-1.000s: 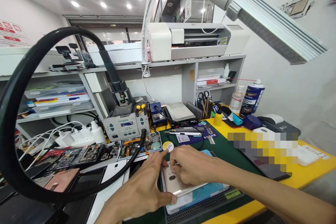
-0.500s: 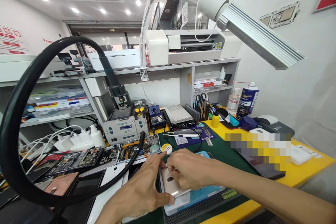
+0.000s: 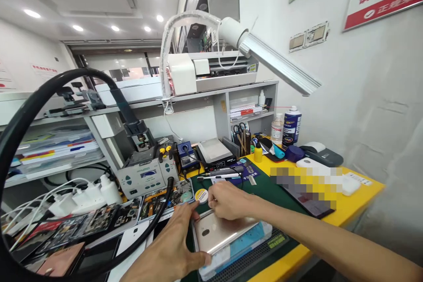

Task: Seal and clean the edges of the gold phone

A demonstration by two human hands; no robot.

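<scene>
A gold smartphone point(image 3: 220, 232) lies back side up on a pale blue and white pad point(image 3: 241, 246). My left hand point(image 3: 172, 240) grips its left end, thumb at the near edge and fingers at the far edge. My right hand point(image 3: 228, 200) is curled in a fist by the phone's far long edge, fingers pressed together. Whatever it holds, if anything, is hidden. Under the pad is a dark perforated plate point(image 3: 251, 257). A round yellow-and-white tin point(image 3: 201, 195) stands just beyond my left fingertips.
Ahead sit a parts tray point(image 3: 180, 196), a grey soldering station point(image 3: 145, 178) and a small yellow bottle point(image 3: 258, 153). A thick black hose point(image 3: 13, 141) arches over the left side. Opened phones point(image 3: 79, 224) lie left. At right a dark phone point(image 3: 307, 200) rests on the yellow bench point(image 3: 360, 202).
The camera view has turned right. My right hand has moved from the phone's camera end to its far edge, uncovering more of the gold back. My left hand keeps its hold.
</scene>
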